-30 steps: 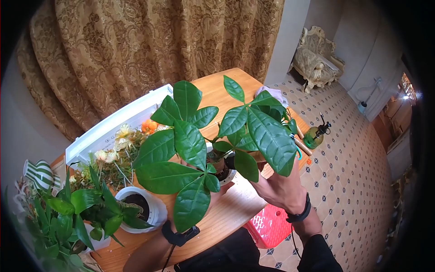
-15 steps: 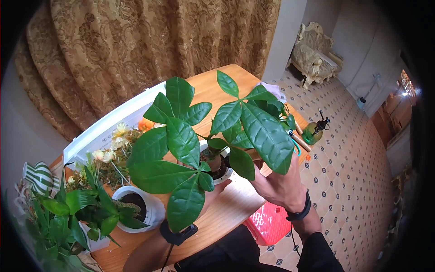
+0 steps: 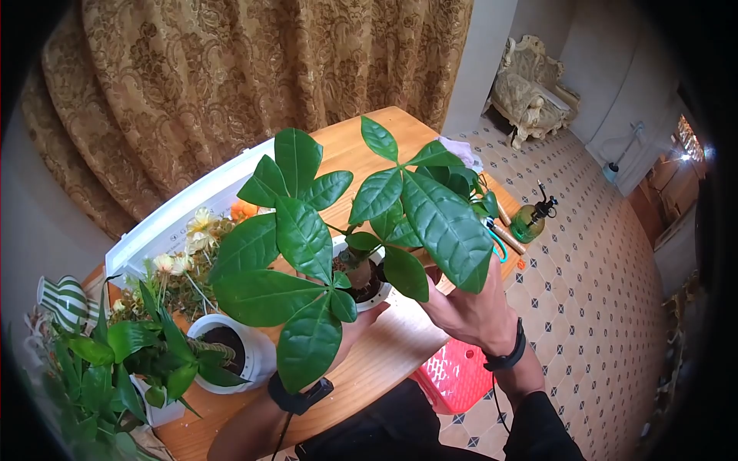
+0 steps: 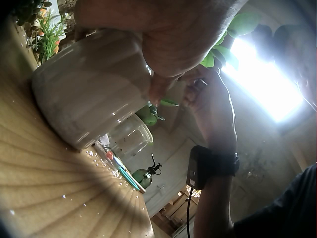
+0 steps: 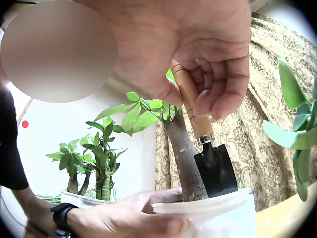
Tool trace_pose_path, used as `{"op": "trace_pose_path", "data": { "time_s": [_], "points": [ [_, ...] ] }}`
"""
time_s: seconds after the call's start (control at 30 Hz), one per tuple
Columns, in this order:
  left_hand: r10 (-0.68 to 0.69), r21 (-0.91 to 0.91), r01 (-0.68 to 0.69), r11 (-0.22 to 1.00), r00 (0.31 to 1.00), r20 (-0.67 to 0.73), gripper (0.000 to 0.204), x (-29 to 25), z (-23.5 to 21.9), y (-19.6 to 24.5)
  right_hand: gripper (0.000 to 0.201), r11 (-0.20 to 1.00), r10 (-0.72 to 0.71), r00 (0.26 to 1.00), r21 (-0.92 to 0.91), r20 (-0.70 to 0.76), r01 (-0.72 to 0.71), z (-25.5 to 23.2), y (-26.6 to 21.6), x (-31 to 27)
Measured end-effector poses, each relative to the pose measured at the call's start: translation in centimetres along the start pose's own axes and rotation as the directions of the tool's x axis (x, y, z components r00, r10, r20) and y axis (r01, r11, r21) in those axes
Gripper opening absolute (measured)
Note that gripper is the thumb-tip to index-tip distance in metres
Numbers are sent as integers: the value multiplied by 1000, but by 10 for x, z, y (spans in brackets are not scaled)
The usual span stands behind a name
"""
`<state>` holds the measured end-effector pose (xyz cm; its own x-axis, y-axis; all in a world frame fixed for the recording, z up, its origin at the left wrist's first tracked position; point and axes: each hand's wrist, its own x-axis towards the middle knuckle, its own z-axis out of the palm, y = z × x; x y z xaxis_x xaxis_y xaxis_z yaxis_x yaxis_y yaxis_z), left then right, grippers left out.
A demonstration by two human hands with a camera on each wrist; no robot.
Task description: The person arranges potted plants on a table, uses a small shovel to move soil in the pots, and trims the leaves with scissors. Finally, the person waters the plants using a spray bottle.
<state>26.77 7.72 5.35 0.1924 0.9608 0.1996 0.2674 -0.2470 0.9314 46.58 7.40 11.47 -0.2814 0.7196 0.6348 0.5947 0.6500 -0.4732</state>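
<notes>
The white pot (image 3: 367, 290) with the leafy plant (image 3: 350, 230) stands near the front edge of the table (image 3: 384, 353). The left hand (image 5: 143, 213) curls around the pot's rim and wall, steadying it. The right hand (image 5: 198, 54) grips the wooden handle of a small trowel (image 5: 213, 163), its black blade dipping inside the rim just beside the trunk (image 5: 185, 158). Working well likely means short, shallow strokes kept off the trunk, with the pot held firm. Another white pot (image 3: 234, 353) stands near on the pot's left; open table lies behind it.
</notes>
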Motion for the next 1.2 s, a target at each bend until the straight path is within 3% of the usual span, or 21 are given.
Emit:
{"op": "trace_pose_path", "data": {
  "time_s": [0.13, 0.23, 0.43, 0.73, 0.83, 1.07, 1.13, 1.2],
  "points": [
    [40, 3, -40, 999, 999, -6, 96, 1, 1, 1, 37, 999, -33, 999, 0, -2, 33, -1, 0, 5],
    [-43, -32, 44, 999, 999, 18, 96, 0, -1, 4, 38, 1000, -18, 1000, 8, 8, 18, 0, 2, 3],
    [-55, -8, 55, 998, 998, 10, 96, 0, -1, 7, 37, 997, 52, 998, 59, 32, -54, -1, -1, 0],
    [-14, 35, 14, 999, 1000, -1, 98, -1, -1, 9, 35, 1000, -8, 999, -7, 46, 9, 0, 2, 1],
    [58, 85, -56, 995, 998, -31, 98, -2, -1, 8, 35, 1000, -11, 999, 0, 42, 11, 0, 1, 0],
    [-6, -35, 6, 999, 1000, 5, 97, 1, -1, 4, 31, 999, -43, 999, 7, -1, 43, 2, -2, 2],
    [-13, -70, 14, 997, 1000, 15, 97, 0, -2, 2, 29, 1000, 21, 1000, 7, 4, -21, 0, -5, 1],
    [3, -17, -2, 1000, 1000, 20, 97, -1, -2, 1, 29, 1000, 12, 1000, 8, 22, -12, -1, -5, 2]
  ]
}}
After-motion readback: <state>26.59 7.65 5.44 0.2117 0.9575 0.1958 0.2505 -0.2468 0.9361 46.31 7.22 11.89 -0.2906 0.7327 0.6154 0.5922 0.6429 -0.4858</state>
